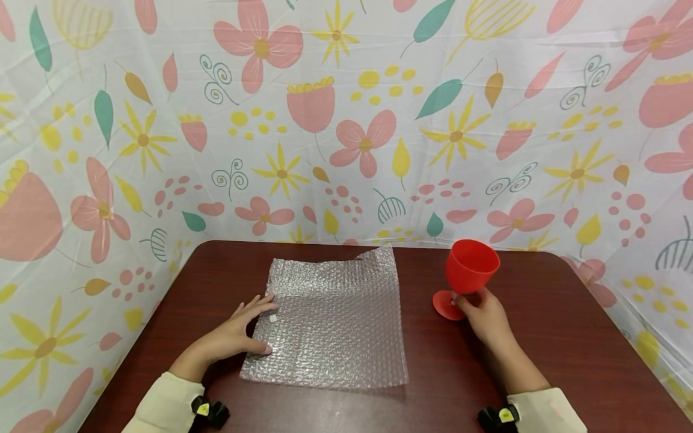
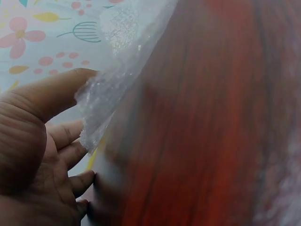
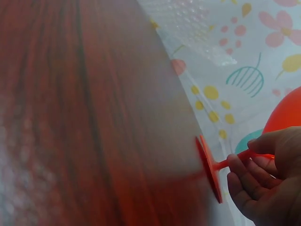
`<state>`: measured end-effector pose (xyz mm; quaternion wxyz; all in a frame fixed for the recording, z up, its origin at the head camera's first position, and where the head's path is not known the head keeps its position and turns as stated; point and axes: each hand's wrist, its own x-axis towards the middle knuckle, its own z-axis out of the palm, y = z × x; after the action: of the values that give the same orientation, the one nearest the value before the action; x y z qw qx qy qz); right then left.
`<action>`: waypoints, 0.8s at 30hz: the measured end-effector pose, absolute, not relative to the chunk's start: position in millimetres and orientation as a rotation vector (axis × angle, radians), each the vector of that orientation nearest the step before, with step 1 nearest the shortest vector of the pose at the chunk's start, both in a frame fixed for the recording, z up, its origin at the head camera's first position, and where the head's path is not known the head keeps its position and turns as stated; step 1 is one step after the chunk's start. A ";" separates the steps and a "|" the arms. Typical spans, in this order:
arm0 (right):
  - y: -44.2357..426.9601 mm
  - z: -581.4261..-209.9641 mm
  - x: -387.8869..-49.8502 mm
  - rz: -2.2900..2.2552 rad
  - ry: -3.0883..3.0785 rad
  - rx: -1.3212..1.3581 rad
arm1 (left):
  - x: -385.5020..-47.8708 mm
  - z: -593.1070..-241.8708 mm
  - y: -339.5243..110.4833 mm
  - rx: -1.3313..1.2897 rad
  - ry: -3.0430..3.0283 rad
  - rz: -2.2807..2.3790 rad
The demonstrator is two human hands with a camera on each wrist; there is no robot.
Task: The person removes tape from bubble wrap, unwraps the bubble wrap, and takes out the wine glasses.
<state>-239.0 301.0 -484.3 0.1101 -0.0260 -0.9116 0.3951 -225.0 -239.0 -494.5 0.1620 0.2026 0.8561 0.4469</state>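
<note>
In the head view, a sheet of bubble wrap (image 1: 335, 325) lies flat on the dark red-brown table, its far right corner raised a little. My left hand (image 1: 230, 337) rests at its left edge, fingers spread and fairly straight, with the thumb over the wrap. The left wrist view shows the thumb (image 2: 56, 94) against the wrap's edge (image 2: 110, 87). To the right of the wrap, my right hand (image 1: 487, 316) pinches the stem of a red plastic goblet (image 1: 467, 270). Its bowl faces up and leans right; whether the round base (image 3: 210, 169) touches the table I cannot tell.
The table (image 1: 433, 367) ends at a rounded back edge just beyond the wrap and goblet. Behind and beside it hangs a white cloth (image 1: 346, 78) printed with flowers and leaves. Black straps with cameras (image 1: 211, 412) sit at both wrists.
</note>
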 end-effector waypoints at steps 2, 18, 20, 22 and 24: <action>300.7 -484.4 -238.4 1.171 -2.678 -0.084 | -225.7 -495.0 -239.3 0.588 2.443 1.277; 304.9 -478.3 -228.6 1.248 -2.782 -0.041 | -229.0 -492.9 -235.8 0.569 2.504 1.318; 306.3 -476.7 -225.0 1.238 -2.812 -0.041 | -228.1 -492.0 -234.9 0.543 2.525 1.333; 307.1 -475.2 -221.6 1.220 -2.845 -0.038 | -227.7 -491.5 -234.3 0.488 2.553 1.351; 307.6 -473.6 -217.7 1.192 -2.883 -0.037 | -227.9 -491.1 -233.5 0.408 2.584 1.365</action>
<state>-217.7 307.6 -473.6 0.0109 -0.0118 -0.9239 0.3822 -227.9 -233.5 -491.1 0.0954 0.1377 0.8717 0.4605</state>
